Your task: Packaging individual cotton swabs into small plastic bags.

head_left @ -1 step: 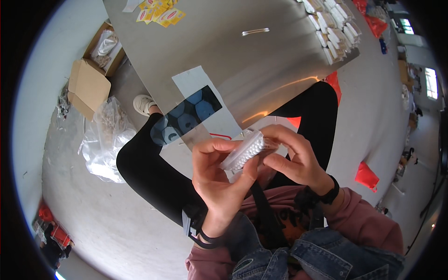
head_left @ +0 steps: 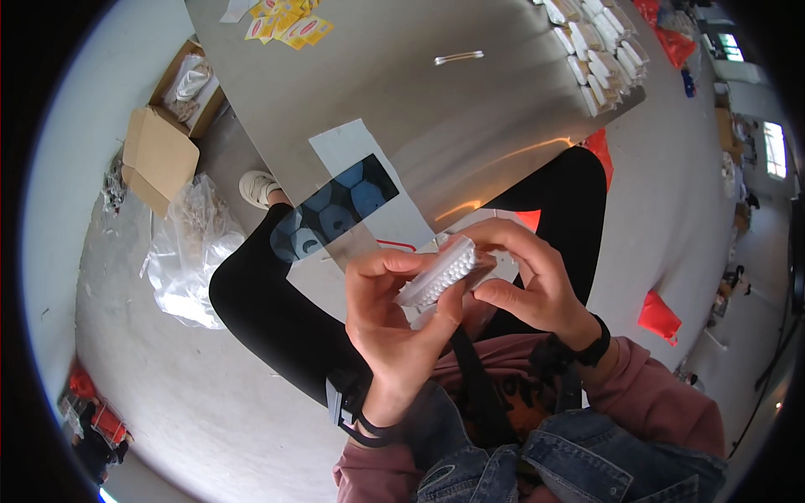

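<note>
A clear plastic pack of cotton swabs is held above my lap, its rows of white tips facing up toward me. My left hand is closed around its left end, thumb along the near side and fingers behind. At the other end, my right hand curls its fingers over the pack's upper right corner, with the thumb beside the clear film. Part of the pack is hidden behind the fingers. Beyond the hands, the near edge of a metal table carries a white sheet and a dark blue patterned film.
Two or so loose cotton swabs lie on the table. Yellow packets are heaped at its far left, and several swab packs are stacked far right. A cardboard box and a clear plastic bag stand on the floor at left.
The fingers of my right hand have shifted very slightly at the pack's corner. Everything else looks the same.
</note>
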A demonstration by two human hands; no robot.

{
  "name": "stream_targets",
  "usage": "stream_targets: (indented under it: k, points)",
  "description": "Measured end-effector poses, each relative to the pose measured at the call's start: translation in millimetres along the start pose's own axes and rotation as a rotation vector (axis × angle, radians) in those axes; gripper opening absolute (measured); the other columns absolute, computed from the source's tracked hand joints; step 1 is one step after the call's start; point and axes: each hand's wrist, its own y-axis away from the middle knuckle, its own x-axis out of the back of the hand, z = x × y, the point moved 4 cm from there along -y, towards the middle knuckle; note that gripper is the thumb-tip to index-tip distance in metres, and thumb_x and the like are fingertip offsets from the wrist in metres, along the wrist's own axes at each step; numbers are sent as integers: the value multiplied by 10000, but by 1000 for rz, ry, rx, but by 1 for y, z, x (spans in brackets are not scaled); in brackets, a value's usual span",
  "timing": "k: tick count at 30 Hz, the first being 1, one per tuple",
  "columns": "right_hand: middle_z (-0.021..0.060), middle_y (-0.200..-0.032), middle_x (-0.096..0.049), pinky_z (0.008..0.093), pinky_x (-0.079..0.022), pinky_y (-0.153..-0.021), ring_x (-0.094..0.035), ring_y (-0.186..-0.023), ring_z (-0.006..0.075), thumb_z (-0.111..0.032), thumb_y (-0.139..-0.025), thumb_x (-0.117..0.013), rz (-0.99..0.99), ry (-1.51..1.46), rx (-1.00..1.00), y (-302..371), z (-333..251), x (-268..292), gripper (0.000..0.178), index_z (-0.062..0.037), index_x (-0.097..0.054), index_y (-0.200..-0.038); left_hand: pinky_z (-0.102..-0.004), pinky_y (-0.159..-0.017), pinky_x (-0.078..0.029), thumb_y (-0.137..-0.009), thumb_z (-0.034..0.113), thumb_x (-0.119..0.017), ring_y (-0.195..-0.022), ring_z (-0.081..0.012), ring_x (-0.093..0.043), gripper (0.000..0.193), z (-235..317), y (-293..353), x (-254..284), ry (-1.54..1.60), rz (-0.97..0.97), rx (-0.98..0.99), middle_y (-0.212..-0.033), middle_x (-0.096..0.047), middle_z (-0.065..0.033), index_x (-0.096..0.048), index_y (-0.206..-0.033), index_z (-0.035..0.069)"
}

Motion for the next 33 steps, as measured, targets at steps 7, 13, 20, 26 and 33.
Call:
stream_targets:
  k: [7,13,20,26,33]
  points:
    - [86,-1055,-676,290,-508,-815,-632,-919,165,-26,-843,-744,57,20,144,-3,-7,6,254,-10,-672,-1085,-317,-841,-528,-743,-46,-794,-937,-211,-672,491,6,0,-5,-280,-112,-328,-1007,-638,-129,-483,-1121,-5]
    - [99,-1058,-684,302,-505,-831,-636,-936,182,-2,-843,-734,77,-23,132,0,-10,1,249,3,-664,-1082,-323,-850,-541,-760,-33,-789,-936,-222,-679,473,6,3,-1,-242,-114,-362,-1042,-634,-148,-467,-1106,-7]
    - [120,-1077,-676,326,-493,-878,-632,-985,202,-6,-843,-734,134,-154,113,3,-4,-1,251,3,-665,-1084,-342,-867,-520,-717,146,-892,-982,-239,-648,560,0,-8,-1,-181,-181,-354,-1087,-635,-157,-586,-1149,-38]
    - [106,-1144,-638,327,-486,-892,-616,-1027,215,-13,-833,-741,93,-47,163,-2,-9,2,293,3,-671,-1117,-345,-839,-510,-714,110,-866,-973,-244,-627,350,-1,-11,3,-224,-186,-338,-1038,-654,-143,-711,-997,-27]
    - [74,-1086,-652,266,-506,-765,-624,-913,140,-26,-843,-735,130,49,128,-18,6,7,144,-69,-742,-980,-324,-824,-512,-694,-66,-794,-935,-235,-645,337,-9,-26,0,-432,-149,-398,-1000,-679,-120,-704,-1016,-23]
